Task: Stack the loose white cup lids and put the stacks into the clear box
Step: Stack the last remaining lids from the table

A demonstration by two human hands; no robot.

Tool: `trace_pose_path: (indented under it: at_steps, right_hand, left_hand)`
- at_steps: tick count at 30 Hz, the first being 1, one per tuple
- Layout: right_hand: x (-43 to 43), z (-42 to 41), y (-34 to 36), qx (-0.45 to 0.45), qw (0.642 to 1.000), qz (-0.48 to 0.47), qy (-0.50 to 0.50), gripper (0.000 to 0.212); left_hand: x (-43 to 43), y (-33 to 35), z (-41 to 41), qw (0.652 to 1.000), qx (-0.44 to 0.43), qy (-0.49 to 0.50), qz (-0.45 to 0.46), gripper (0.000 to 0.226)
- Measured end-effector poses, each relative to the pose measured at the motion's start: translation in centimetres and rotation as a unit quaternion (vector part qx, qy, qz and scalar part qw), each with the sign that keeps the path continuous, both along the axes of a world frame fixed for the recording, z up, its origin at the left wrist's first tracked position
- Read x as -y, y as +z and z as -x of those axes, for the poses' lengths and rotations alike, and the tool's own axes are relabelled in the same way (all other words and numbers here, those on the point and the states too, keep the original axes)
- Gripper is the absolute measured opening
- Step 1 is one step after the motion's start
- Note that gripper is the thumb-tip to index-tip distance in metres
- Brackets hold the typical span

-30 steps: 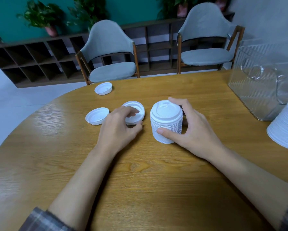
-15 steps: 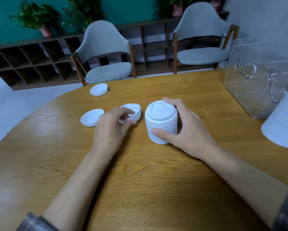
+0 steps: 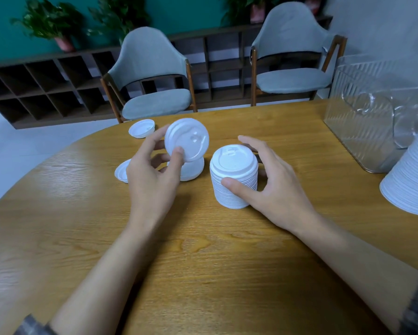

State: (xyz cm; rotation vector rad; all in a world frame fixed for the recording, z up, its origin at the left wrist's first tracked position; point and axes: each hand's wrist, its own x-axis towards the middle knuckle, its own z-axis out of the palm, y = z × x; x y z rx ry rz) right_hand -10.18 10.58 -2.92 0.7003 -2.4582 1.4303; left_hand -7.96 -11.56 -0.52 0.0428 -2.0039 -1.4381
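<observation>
My left hand (image 3: 152, 175) pinches one white cup lid (image 3: 187, 140) between thumb and fingers and holds it tilted above the table. Just under it another lid (image 3: 192, 170) lies on the wood. A third loose lid (image 3: 120, 170) peeks out left of that hand, and a further one (image 3: 141, 128) sits near the far table edge. My right hand (image 3: 273, 187) holds a short upright lid stack (image 3: 234, 180), thumb on its front, fingers round its back. The clear box (image 3: 362, 122) stands at the far right.
A taller leaning stack of white lids (image 3: 411, 180) sits at the right edge, in front of the box. Two grey chairs (image 3: 154, 102) stand beyond the round wooden table (image 3: 203, 262), with low shelves behind them.
My left hand has lifted a lid off the table and turned it up beside the stack. My right hand stays on the stack.
</observation>
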Motion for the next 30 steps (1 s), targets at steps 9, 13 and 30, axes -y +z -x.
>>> trace_pose_path:
  at_steps: [9, 13, 30]
  right_hand:
    - [0.1, 0.1, 0.1, -0.01, 1.0, -0.002, 0.004, 0.085]
    - [0.1, 0.1, 0.1, -0.013, 1.0, -0.004, 0.007, 0.088]
    - [0.0, 0.2, 0.1, -0.017, 0.999, -0.017, 0.032, 0.091]
  left_hand:
    - [-0.2, 0.7, 0.1, 0.93, 0.118, -0.232, -0.26, 0.048]
    - [-0.6, 0.6, -0.2, 0.952, 0.123, -0.227, -0.165, 0.044]
    - [-2.6, -0.6, -0.9, 0.983, 0.074, -0.165, -0.023, 0.037]
